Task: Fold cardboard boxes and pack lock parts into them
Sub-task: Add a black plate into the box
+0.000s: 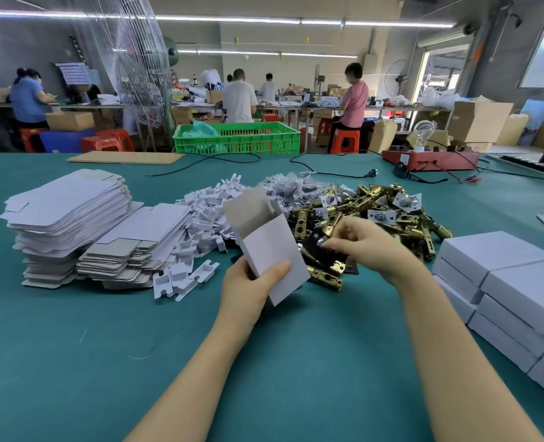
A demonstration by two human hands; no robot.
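Observation:
My left hand point(248, 283) grips a white folded cardboard box point(272, 250) by its lower end, thumb across the front; its top flap stands open, showing the grey inside. Just right of it, my right hand point(369, 245) pinches a black plate-like lock part point(323, 252) at the near edge of a heap of brass latch bolts point(376, 212). Behind the box lie clear plastic bags of small parts point(291, 186) and a heap of white card inserts point(206, 218).
Stacks of flat white box blanks point(72, 218) lie at the left on the green table point(104, 362). Closed white boxes point(503, 288) are stacked at the right edge. Cables and a red tester with a bulb point(430, 157) sit at the back. People work at far benches.

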